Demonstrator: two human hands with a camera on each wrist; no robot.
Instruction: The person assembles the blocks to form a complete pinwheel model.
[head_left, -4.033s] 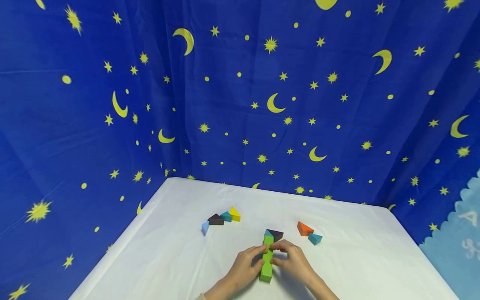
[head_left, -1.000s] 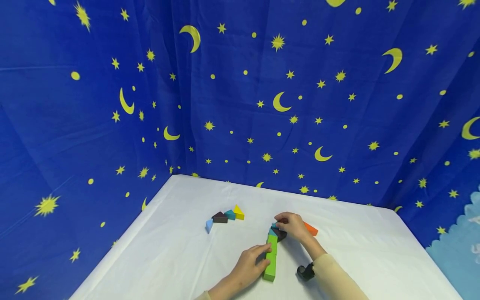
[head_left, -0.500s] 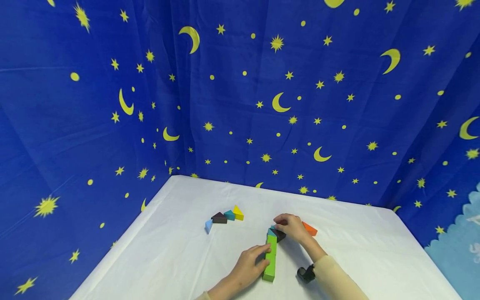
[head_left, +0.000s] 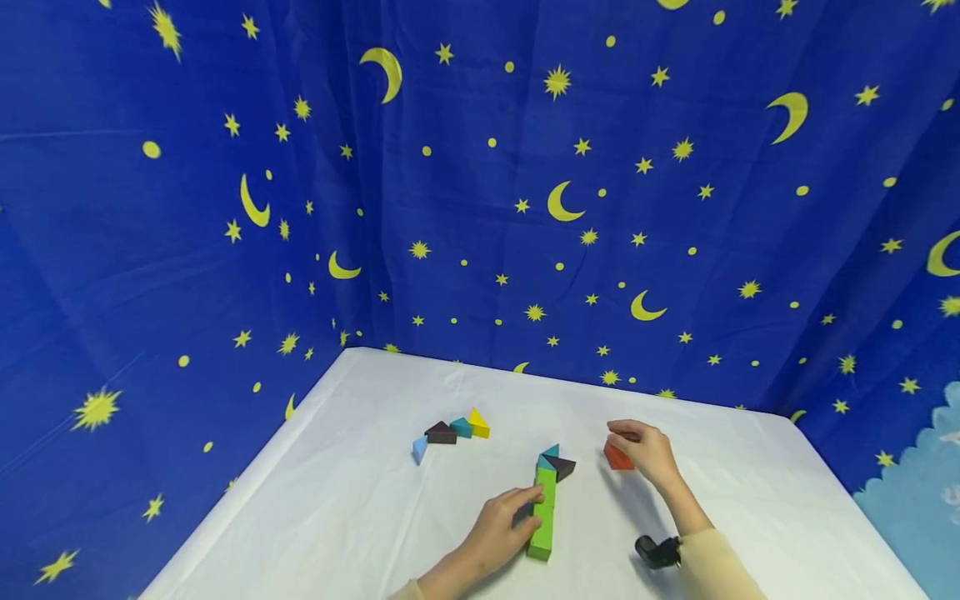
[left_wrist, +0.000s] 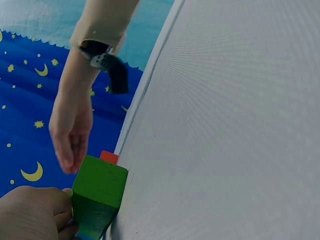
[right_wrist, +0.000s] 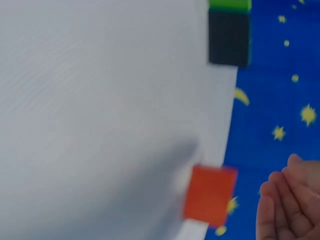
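A bar of green blocks (head_left: 543, 521) lies on the table, its near end facing me. My left hand (head_left: 491, 533) rests against its left side, index fingertip and thumb touching it; the left wrist view shows the hand (left_wrist: 37, 212) beside the green end face (left_wrist: 100, 182). Beyond the bar's far end sit two teal triangular blocks (head_left: 551, 452) and a dark brown one (head_left: 561, 468). To the right, my right hand (head_left: 647, 450) hovers at the orange triangular block (head_left: 617, 457), fingers loosely bent. In the right wrist view that hand (right_wrist: 290, 205) appears apart from the orange block (right_wrist: 210, 195).
A row of triangular blocks lies to the left: light blue (head_left: 419, 451), dark brown (head_left: 441, 433), teal (head_left: 461, 427) and yellow (head_left: 478, 423). A blue curtain (head_left: 480, 208) with stars and moons stands behind the white table (head_left: 337, 500). A black wrist camera (head_left: 657, 552) hangs below my right wrist.
My right hand has placed a teal triangular block beyond the green bar's far end, let go, and moved right to the orange block. My left hand stays against the bar.
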